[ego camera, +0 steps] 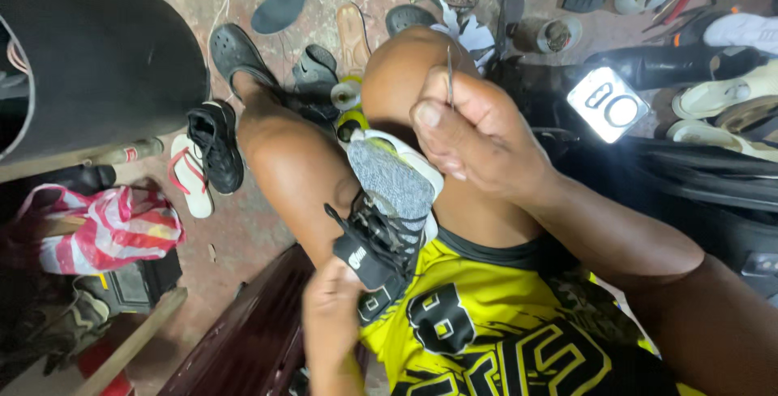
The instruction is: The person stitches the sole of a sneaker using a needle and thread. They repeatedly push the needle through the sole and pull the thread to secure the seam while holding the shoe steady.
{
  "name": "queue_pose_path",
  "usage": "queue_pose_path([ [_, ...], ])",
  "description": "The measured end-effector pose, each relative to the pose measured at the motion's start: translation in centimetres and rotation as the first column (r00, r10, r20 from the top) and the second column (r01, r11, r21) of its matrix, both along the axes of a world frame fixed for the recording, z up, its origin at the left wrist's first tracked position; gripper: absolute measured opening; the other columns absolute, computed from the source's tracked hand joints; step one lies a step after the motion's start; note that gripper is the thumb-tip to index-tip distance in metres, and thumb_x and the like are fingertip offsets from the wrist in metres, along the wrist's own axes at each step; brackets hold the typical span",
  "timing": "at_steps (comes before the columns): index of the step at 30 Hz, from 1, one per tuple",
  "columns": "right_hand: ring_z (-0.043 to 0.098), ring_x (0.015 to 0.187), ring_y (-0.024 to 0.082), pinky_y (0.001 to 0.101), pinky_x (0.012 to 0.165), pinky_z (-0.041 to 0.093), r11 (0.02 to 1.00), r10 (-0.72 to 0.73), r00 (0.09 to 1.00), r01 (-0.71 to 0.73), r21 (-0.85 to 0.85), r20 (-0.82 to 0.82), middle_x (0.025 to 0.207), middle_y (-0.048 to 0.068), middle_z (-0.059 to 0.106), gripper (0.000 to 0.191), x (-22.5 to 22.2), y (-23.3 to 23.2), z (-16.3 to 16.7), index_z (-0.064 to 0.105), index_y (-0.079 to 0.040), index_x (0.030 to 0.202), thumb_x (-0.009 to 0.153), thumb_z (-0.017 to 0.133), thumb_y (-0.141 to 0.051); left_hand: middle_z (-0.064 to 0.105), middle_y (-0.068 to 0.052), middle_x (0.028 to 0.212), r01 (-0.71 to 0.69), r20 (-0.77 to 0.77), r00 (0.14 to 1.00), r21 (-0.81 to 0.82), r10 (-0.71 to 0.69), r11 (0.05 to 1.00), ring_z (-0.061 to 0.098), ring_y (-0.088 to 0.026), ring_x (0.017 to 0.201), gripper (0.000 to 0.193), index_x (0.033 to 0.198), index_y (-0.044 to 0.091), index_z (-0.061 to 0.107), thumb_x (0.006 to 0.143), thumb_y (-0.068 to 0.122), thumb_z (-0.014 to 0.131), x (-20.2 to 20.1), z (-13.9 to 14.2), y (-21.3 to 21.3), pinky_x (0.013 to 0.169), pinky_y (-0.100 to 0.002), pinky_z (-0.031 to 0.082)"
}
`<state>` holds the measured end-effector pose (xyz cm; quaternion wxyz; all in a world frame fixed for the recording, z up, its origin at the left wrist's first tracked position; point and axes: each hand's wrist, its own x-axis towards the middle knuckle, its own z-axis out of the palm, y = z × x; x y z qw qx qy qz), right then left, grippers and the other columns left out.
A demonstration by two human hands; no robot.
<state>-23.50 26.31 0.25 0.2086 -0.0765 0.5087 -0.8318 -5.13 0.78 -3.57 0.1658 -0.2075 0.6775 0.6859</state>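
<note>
The shoe (387,201) is wedged between the knees, steadied from below by the left hand (332,315), fingers clasping its tongue. Just above, right hand (474,132) fingers pinch a needle (450,72) upright.

red-white striped plastic bag (105,230) lies far left.
</note>
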Motion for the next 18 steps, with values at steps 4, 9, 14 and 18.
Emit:
queue_pose_path([
  [4,0.047,0.059,0.009,0.0212,0.057,0.04,0.988,-0.017,0.997,0.027,-0.15,0.071,0.077,0.003,0.051,0.024,0.3,1.0,-0.2,0.046,-0.008,0.1,0.12,0.047,-0.021,0.066,-0.014,0.131,-0.18,0.02,0.979,-0.38,0.203,0.907,0.073,-0.027,0.083,0.03,0.121,-0.005,0.06,0.103,0.018,0.06,-2.8,5.6,-3.1,0.067,-0.039,0.057],
  [9,0.059,0.076,0.012,0.0197,0.055,0.039,0.992,-0.127,0.989,0.128,-0.004,0.071,0.1,0.011,0.062,0.02,1.2,3.1,-1.3,0.051,-0.006,0.105,0.116,0.046,-0.022,0.039,-0.021,0.162,-0.263,-0.38,0.924,-0.729,-0.054,0.631,0.049,-0.032,0.147,0.075,0.156,0.0,0.039,0.099,0.033,0.075,-6.9,9.4,1.6,0.118,-0.042,0.05],
  [14,0.064,0.08,0.015,0.0202,0.052,0.039,0.954,-0.257,0.964,0.241,0.178,0.069,0.109,0.01,0.062,0.021,2.0,6.7,-1.7,0.053,-0.005,0.104,0.113,0.046,-0.022,0.047,-0.026,0.147,-0.069,-0.452,0.773,-0.758,-0.445,0.649,0.047,-0.042,0.139,0.1,0.146,-0.006,0.04,0.072,0.037,0.092,-12.3,9.1,8.0,0.118,-0.049,0.038],
  [18,0.055,0.066,0.008,0.0211,0.053,0.04,0.867,-0.335,0.94,0.335,0.37,-0.066,0.096,0.006,0.063,0.036,2.8,9.5,-0.6,0.062,-0.005,0.103,0.109,0.035,-0.029,0.057,-0.022,0.144,0.0,-0.411,0.77,-0.765,-0.488,0.644,0.056,-0.038,0.137,0.092,0.151,-0.002,0.042,0.08,0.029,0.091,-13.8,8.7,8.9,0.118,-0.043,0.045],
])
